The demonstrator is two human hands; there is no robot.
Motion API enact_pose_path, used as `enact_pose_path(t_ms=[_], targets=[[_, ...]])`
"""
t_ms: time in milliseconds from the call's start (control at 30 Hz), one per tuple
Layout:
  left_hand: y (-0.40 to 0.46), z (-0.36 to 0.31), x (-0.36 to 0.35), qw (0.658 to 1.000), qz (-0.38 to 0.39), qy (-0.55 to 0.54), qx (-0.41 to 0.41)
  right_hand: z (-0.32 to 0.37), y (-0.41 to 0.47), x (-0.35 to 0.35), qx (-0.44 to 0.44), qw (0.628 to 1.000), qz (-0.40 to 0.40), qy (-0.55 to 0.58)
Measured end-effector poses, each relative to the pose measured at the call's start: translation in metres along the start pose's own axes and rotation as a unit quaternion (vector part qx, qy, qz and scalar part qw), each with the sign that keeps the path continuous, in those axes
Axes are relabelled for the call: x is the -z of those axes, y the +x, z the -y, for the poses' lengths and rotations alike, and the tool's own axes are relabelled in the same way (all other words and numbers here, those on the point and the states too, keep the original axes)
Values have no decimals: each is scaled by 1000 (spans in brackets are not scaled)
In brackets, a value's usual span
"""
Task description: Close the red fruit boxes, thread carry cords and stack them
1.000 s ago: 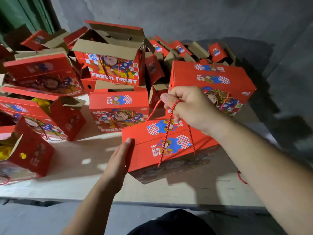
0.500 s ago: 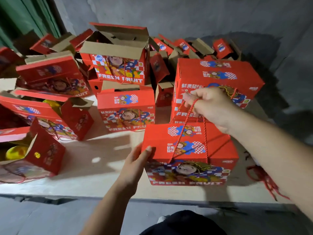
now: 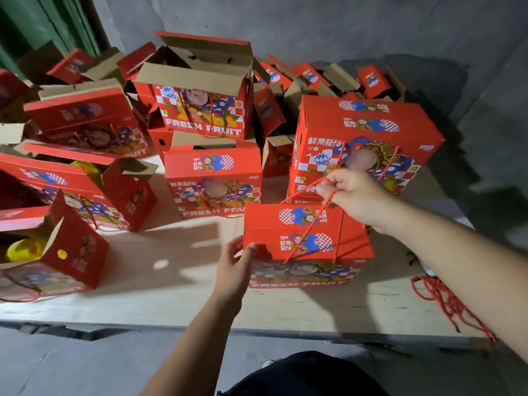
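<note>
Nearest, at the table's front edge (image 3: 171,312), the left hand (image 3: 233,270) lies with fairly straight fingers against the left end of the closed red fruit box (image 3: 307,247), thumb at the top corner; it holds nothing, likely just steadying the box. The box stands upright on the table, lid flaps shut, "FRESH FRUIT" face toward the wearer. Above its far side the right hand (image 3: 353,195) has fingers curled round the red carry cord (image 3: 307,232), which runs taut down across the lid to the front top edge, probably to seat the cord ends and test the handle. To the right, a loose bundle of spare red cords (image 3: 445,301) trails off the table edge (kept within reach, I judge). Behind, a taller stack of closed boxes (image 3: 365,138) stands just beyond the right hand, the likely destination. Mid-table, another corded box (image 3: 213,181). Far left and rear: open boxes (image 3: 197,90), flaps up, some showing yellow fruit (image 3: 24,250), awaiting closing.
</note>
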State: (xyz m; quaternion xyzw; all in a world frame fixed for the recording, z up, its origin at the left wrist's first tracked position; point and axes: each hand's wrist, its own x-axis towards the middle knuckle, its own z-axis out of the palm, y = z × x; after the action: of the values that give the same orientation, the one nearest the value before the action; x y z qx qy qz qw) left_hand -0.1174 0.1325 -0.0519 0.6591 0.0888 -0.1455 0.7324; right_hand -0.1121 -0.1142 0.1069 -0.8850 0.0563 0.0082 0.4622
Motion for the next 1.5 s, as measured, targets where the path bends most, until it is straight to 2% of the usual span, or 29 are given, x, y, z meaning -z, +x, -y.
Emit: enact_pose_path(t_ms=[67, 100, 133, 167, 200, 233, 267, 300, 333, 367, 433, 500, 700, 900, 1067, 1167, 1233, 1367, 1433, 1500], targets=[[4, 4, 0, 1000, -6, 9, 29, -23, -1, 8, -68, 979, 139, -131], [4, 7, 0, 999, -5, 13, 41, -39, -2, 15, -120, 943, 218, -222], [5, 10, 1, 999, -2, 15, 49, -54, -3, 23, -169, 911, 257, -273], [5, 12, 2, 998, 2, 14, 55, -69, -7, 29, -205, 909, 253, -259], [6, 12, 1, 998, 7, 8, 62, -83, -11, 31, -242, 928, 212, -186], [8, 11, 0, 997, 14, -1, 70, -97, -15, 28, -283, 946, 142, -63], [10, 9, -2, 997, 30, -8, 75, -111, -18, 21, -321, 942, 70, 71], [11, 6, -6, 996, 56, -12, 72, -121, -21, 10, -350, 919, 22, 180], [13, 3, -12, 995, 81, -10, 61, -128, -24, -2, -366, 899, 3, 240], [15, 1, -17, 994, 97, -6, 45, -133, -27, -13, -361, 897, -5, 256], [16, -2, -24, 995, 99, 8, 21, -142, -30, -27, -307, 928, -41, 208], [16, 0, -24, 995, 101, 13, 11, -149, -32, -32, -264, 944, -84, 180], [10, 0, -37, 992, 122, 16, -6, -160, -56, -21, -226, 938, -157, 211], [11, -13, -64, 985, 166, 30, -25, -158, -69, 10, -236, 923, -223, 205], [34, -7, -82, 973, 219, 67, -11, -165, -56, 24, -258, 919, -229, 191], [52, -6, -90, 942, 311, 125, 12, -179, -47, 27, -250, 935, -206, 144], [58, -3, -93, 933, 333, 131, 22, -189, -46, 33, -246, 947, -172, 115], [49, 11, -97, 958, 270, 94, 14, -197, -40, 42, -266, 953, -135, 55], [41, 17, -98, 972, 224, 73, 10, -198, -38, 31, -271, 950, -151, -19], [32, 22, -101, 987, 144, 73, 7, -187, -41, 10, -268, 936, -187, -127]])
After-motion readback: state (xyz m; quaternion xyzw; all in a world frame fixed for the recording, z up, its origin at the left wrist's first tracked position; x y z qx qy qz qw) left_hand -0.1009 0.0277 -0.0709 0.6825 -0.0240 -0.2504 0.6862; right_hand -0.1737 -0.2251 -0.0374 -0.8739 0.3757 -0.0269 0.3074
